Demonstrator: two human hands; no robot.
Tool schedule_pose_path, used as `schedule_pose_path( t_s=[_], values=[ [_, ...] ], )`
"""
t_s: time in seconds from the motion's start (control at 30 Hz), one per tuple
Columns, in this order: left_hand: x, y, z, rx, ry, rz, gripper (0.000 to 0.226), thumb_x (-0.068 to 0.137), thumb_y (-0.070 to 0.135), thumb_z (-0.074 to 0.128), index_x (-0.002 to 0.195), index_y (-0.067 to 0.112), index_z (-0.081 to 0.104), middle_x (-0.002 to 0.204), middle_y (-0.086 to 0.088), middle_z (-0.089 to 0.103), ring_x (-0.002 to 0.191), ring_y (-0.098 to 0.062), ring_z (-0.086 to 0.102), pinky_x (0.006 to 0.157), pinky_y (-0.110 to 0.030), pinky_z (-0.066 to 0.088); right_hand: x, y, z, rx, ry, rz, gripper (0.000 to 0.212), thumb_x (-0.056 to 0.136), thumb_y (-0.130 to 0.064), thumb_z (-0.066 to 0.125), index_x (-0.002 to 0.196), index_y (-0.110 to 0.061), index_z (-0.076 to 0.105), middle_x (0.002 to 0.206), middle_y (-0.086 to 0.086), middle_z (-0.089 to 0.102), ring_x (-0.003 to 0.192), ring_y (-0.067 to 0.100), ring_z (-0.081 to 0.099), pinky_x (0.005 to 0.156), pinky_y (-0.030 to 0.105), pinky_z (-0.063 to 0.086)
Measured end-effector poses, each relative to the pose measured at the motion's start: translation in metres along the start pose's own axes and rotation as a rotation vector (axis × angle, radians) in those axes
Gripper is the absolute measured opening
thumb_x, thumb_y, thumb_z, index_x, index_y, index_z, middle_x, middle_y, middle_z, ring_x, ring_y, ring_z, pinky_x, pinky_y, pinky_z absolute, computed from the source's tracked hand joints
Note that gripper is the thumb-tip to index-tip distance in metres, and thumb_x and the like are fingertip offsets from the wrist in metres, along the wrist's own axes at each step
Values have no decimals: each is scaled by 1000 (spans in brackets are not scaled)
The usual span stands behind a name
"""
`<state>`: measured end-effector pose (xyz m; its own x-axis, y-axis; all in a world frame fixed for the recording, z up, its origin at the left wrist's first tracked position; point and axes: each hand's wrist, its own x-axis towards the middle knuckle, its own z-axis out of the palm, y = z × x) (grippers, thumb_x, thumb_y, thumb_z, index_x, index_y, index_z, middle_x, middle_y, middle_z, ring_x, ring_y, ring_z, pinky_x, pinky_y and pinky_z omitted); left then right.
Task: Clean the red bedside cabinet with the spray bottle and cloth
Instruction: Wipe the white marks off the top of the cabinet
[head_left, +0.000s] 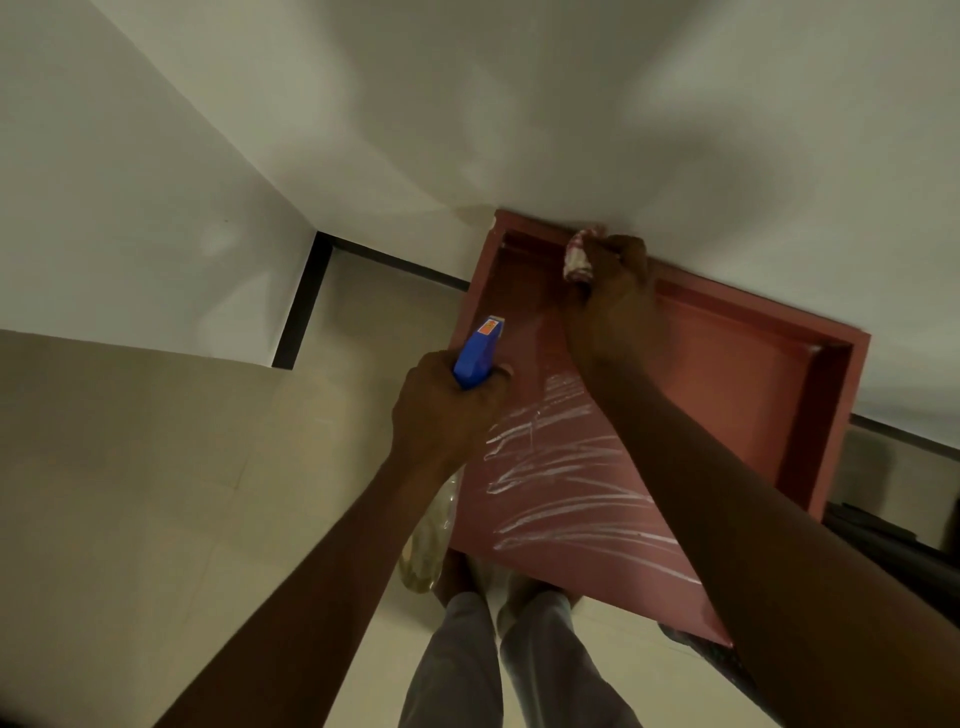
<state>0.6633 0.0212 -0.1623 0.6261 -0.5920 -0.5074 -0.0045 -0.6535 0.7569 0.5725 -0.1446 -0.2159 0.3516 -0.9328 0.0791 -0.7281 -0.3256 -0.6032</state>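
1. Standing against the white wall (519, 104), the red bedside cabinet (727, 395) fills the middle and right of the view, seen from above, with a raised rim along its far and right edges.
2. White streaks (561, 483) cross the near left part of the cabinet top.
3. The right hand (613, 296) is curled tight around the cloth (577, 255), a bunched red-and-white rag, and presses it into the far rim, close to the far left corner, where cabinet meets wall.
4. The left hand (441, 410) is wrapped around the neck of the spray bottle (479, 353), over the cabinet's left edge; the blue head points toward the far side.
5. The bottle's clear body hangs below the left forearm and is partly hidden.
6. Pale floor tiles (182, 493) lie to the left, with grey trouser legs (467, 665) at the near edge.
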Motion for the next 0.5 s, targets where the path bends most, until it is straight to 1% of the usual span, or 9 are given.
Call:
schedule_pose_path(
  t_s=[0.07, 0.1, 0.17, 0.2, 0.27, 0.33, 0.43, 0.47, 0.5],
  values=[
    [0, -1, -4, -12, 12, -23, 58, 70, 59, 63, 79, 2, 64, 66, -27, 63, 62, -48, 64, 65, -60, 61, 5, -13, 12, 13, 1, 8, 35, 86, -11, 56, 115, -15, 75, 121, 10, 63, 108, 35, 60, 89, 44, 54],
    [0, -3, -5, -10, 15, -36, 55, 71, 57, 64, 76, 2, 62, 62, -23, 60, 57, -45, 62, 64, -60, 61, 7, -19, 20, 28, -25, 4, 37, 86, -9, 56, 118, -15, 74, 123, 9, 63, 109, 34, 61, 91, 42, 55],
    [-1, -5, -6, -3, 17, -60, 42, 70, 52, 65, 68, 11, 58, 57, -14, 54, 53, -34, 56, 64, -58, 59, 15, -38, 35, 61, -122, -83, 37, 89, -2, 57, 122, -12, 72, 124, 10, 64, 109, 27, 62, 95, 40, 54],
    [-1, -5, -7, -4, 20, -67, 36, 70, 50, 66, 67, 16, 55, 57, -11, 52, 53, -31, 54, 63, -56, 59, 19, -47, 42, 64, -150, -154, 35, 89, 1, 57, 119, -9, 72, 121, 10, 66, 107, 25, 63, 95, 41, 54],
    [-4, -5, -8, -10, 20, -72, 31, 71, 46, 67, 64, 21, 51, 58, -10, 50, 54, -29, 52, 61, -52, 57, 30, -58, 53, 33, -195, -220, 33, 85, 3, 56, 112, -6, 74, 117, 11, 67, 105, 29, 63, 94, 43, 54],
    [-7, -4, -11, -15, 5, -70, 29, 73, 44, 67, 65, 21, 52, 59, -11, 51, 55, -29, 51, 63, -55, 57, 40, -58, 53, -26, -245, -232, 38, 82, 3, 56, 114, -5, 74, 119, 14, 66, 107, 35, 62, 93, 40, 53],
    [-7, -3, -15, -33, -6, -69, 30, 74, 44, 66, 69, 15, 58, 59, -12, 55, 55, -32, 54, 66, -59, 59, 33, -61, 35, -82, -390, -300, 39, 82, 4, 55, 117, 0, 73, 122, 21, 66, 110, 39, 62, 99, 45, 51],
    [-7, -2, -16, -32, -2, -64, 32, 74, 44, 66, 70, 13, 59, 59, -14, 56, 54, -34, 56, 67, -59, 59, 25, -64, 28, -87, -451, -317, 36, 85, 5, 57, 118, 2, 72, 124, 22, 66, 112, 39, 62, 101, 41, 49],
    [-7, -2, -17, -32, 5, -62, 34, 75, 45, 66, 70, 12, 60, 59, -16, 57, 54, -39, 58, 67, -59, 59, 14, -62, 24, -66, -519, -320, 34, 89, 5, 60, 121, 2, 71, 127, 22, 66, 114, 35, 63, 102, 29, 47]
  ],
)
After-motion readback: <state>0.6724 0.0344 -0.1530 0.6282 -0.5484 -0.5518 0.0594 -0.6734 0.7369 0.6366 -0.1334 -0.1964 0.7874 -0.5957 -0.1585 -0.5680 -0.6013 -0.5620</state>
